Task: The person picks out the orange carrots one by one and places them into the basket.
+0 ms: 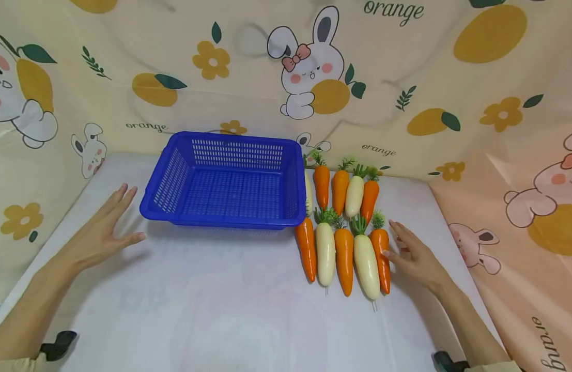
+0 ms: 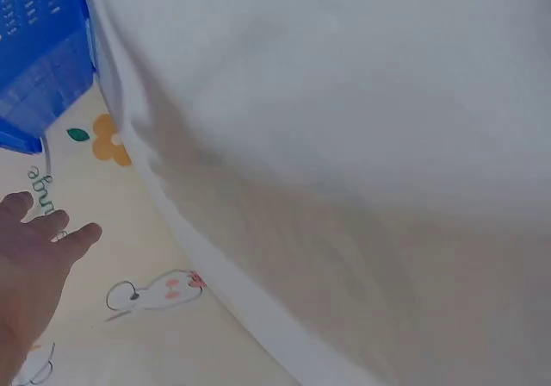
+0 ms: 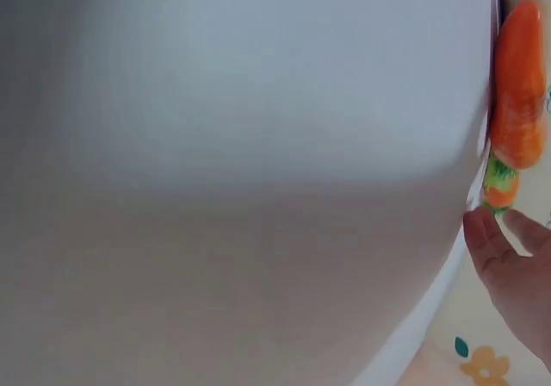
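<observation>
My left hand [image 1: 97,232] is over the table left of a blue plastic basket [image 1: 225,224], fingers extended and holding nothing; the left wrist view also catches this hand [image 2: 39,265] below the basket's corner [image 2: 52,84]. On the other side, my right hand [image 1: 418,261] has its fingertips right at the nearest orange carrot [image 1: 380,253], with the fingers loosely bent. Beside that carrot lie a white radish [image 1: 367,266], another carrot [image 1: 344,261], a second radish [image 1: 325,253] and a further carrot [image 1: 306,250]. In the right wrist view, carrots [image 3: 519,84] show past the hand [image 3: 516,274].
A back row of carrots [image 1: 340,188] and radishes [image 1: 354,196] with green tops lies behind the front row, right of the basket. Another radish [image 1: 308,194] is partly hidden by the basket's rim. The white table [image 1: 220,299] meets a printed cloth backdrop [image 1: 248,98].
</observation>
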Motion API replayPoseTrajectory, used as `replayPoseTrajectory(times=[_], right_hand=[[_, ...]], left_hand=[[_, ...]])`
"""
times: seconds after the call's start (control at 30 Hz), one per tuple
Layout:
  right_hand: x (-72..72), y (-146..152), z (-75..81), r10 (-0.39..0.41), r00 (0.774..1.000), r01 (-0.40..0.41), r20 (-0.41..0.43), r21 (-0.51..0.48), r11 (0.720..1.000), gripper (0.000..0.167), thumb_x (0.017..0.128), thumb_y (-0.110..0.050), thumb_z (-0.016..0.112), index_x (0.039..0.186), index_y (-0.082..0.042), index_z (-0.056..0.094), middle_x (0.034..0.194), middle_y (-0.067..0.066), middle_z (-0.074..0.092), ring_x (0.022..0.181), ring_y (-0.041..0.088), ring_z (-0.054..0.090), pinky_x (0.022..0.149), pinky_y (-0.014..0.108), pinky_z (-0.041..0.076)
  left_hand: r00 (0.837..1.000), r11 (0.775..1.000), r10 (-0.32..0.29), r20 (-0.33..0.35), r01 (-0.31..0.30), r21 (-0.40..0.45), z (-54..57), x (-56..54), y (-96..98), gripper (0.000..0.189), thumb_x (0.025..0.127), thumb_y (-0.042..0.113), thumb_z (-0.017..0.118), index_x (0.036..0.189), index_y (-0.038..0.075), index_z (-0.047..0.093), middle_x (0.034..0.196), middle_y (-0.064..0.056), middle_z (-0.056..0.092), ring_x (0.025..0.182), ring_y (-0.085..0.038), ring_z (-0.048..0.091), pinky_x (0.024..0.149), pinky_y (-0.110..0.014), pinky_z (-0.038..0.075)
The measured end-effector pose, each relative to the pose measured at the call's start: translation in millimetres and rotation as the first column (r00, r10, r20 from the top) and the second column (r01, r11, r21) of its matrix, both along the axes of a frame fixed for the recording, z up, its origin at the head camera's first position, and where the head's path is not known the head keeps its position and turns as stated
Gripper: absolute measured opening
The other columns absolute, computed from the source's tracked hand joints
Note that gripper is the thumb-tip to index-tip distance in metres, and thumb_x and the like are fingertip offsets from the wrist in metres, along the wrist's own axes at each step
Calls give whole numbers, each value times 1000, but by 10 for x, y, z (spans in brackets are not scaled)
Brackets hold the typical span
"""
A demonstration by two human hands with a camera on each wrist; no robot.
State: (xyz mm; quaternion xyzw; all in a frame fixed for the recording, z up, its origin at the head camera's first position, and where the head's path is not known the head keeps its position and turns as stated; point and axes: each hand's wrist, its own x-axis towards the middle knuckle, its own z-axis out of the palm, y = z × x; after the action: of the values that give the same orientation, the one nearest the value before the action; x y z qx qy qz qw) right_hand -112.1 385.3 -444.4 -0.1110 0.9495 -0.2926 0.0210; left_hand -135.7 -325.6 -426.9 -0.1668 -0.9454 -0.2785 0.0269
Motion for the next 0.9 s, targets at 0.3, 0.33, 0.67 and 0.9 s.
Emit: replayPoseTrajectory(times=[0.3, 0.33, 0.67, 0.9], right_hand=[[101, -120, 74, 10, 998, -3, 60, -117, 993, 75, 92, -20, 73, 155, -10, 34, 141, 22, 50, 102, 32, 60, 80, 18, 53], [99, -135, 82, 12, 997, -4, 74, -117, 993, 77, 91, -21, 74, 156, -10, 33, 139, 22, 50, 100, 31, 60, 79, 19, 53], [-48, -246, 125, 34, 980, -23, 194, -59, 998, 88, 85, -25, 80, 157, -13, 31, 118, 21, 55, 94, 29, 56, 75, 30, 53], [-150, -200, 141, 30, 942, 20, 334, -145, 989, 86, 86, -24, 79, 157, -17, 30, 144, 24, 40, 108, 40, 59, 84, 46, 58]], left_hand=[[997, 993, -33, 67, 25, 111, 84, -114, 180, 102, 87, 27, 76, 161, 23, 6, 166, -12, 2, 148, -46, 10, 112, -71, 15], [996, 992, -39, 81, 29, 119, 88, -131, 199, 101, 89, 27, 75, 161, 23, 4, 166, -14, 2, 147, -48, 10, 111, -71, 16], [971, 987, -34, 238, -6, 163, 146, -262, 358, 101, 92, 33, 71, 160, 33, -3, 160, -31, 10, 140, -60, 18, 106, -76, 21], [954, 977, -17, 299, -48, 209, 160, -371, 411, 100, 92, 38, 69, 159, 37, -7, 162, -27, 4, 142, -59, 14, 107, -75, 19]])
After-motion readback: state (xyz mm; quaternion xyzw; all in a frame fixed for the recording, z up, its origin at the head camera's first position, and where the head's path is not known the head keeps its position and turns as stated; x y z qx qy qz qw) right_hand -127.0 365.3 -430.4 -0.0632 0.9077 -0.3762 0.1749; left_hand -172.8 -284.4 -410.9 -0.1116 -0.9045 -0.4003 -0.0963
